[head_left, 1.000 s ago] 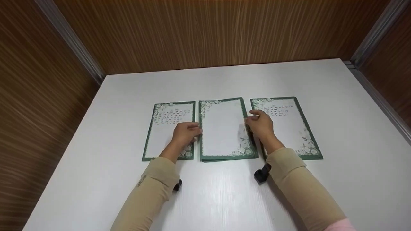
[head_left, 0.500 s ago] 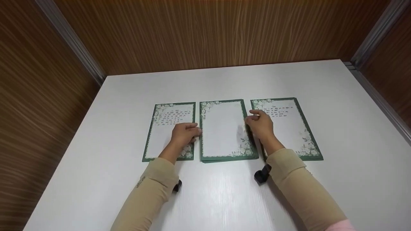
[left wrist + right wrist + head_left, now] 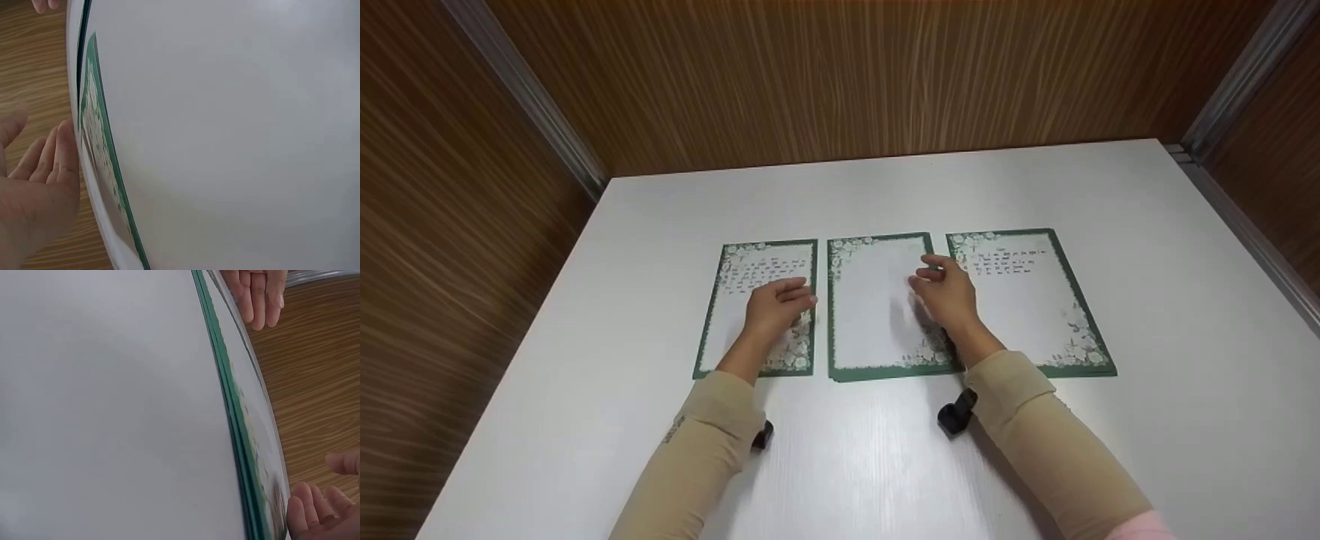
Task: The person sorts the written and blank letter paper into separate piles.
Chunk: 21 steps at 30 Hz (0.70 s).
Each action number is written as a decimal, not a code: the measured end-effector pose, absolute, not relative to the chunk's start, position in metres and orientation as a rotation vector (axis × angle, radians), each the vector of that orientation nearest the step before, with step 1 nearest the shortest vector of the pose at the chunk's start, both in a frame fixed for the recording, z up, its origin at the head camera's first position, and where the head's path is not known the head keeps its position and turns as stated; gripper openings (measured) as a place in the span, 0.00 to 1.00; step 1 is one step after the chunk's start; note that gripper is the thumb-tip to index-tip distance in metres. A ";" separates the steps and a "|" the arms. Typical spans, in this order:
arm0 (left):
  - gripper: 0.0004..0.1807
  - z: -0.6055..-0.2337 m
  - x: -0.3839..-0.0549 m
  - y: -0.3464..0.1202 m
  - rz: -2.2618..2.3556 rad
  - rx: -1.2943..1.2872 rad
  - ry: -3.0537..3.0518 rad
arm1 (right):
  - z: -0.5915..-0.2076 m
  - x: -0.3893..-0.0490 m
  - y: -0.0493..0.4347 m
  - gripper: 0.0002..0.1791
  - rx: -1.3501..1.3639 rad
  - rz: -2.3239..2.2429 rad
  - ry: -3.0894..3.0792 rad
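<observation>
Three stacks or sheets of green-bordered floral stationery lie in a row. The middle stack of letter paper (image 3: 870, 300) has a blank top sheet and slightly offset layers at its lower edge. Over the left written sheet (image 3: 720, 330) hovers my left hand (image 3: 771, 311), fingers loosely bent and holding nothing. My right hand (image 3: 949, 296) hangs above the right edge of the middle stack, also holding nothing, its shadow falling on the blank page. Handwritten lines fill the upper part of the right sheet (image 3: 1027, 300). In the right wrist view, the stack's layered green edge (image 3: 233, 405) shows beside the relaxed right fingers.
The papers lie on a white table (image 3: 855, 465). Brown wood-grain panels (image 3: 840, 82) enclose it at the back and sides. Black wrist devices (image 3: 956, 416) sit under both tan sleeves (image 3: 1035, 420).
Both hands have come away from the middle stack's sides: the left has drawn off to the left, the right has lifted and shifted left over the page. The top sheet now lies squarer on the stack.
</observation>
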<state>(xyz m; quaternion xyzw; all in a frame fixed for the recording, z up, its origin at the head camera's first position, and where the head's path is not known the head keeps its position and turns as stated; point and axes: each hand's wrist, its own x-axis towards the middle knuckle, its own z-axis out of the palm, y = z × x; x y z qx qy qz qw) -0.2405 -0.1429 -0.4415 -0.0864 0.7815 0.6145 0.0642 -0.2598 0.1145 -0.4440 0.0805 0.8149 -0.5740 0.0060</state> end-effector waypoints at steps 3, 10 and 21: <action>0.26 -0.441 -0.240 -0.150 1.865 -0.256 2.369 | -0.443 -0.258 0.107 0.27 0.228 -1.810 2.539; 0.28 -0.442 -0.240 -0.168 1.841 -0.288 2.432 | -0.444 -0.258 0.090 0.27 0.158 -1.843 2.522; 0.33 -0.444 -0.239 -0.210 1.811 -0.281 2.526 | -0.445 -0.258 0.061 0.29 0.000 -1.916 2.507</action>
